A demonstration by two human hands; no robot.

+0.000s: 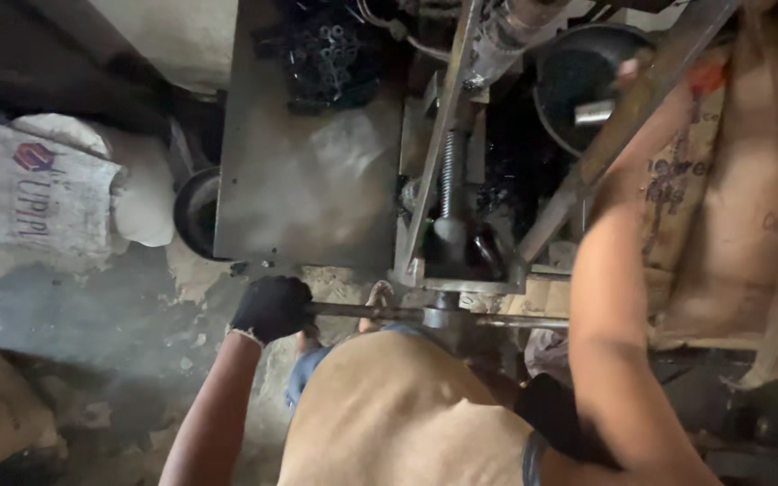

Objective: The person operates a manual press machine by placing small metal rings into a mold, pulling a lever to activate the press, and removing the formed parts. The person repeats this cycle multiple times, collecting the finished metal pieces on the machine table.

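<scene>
1. Left hand, in a black glove, clenched round the left end of a steel crank bar.
2. Just beyond the knuckles, near edge of a grey steel table; bare floor open to the left.
3. Right of the grip, a vertical press screw rising from the bar's hub.
4. Right hand raised, blurred against a slanted steel strut; grip impossible to tell.

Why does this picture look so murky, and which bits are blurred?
Head view: dim light with deep shadow at the top; a dull sheen on the metal plate; the near arm is soft and blurred; the gloved left hand on the bar is fairly sharp.
</scene>
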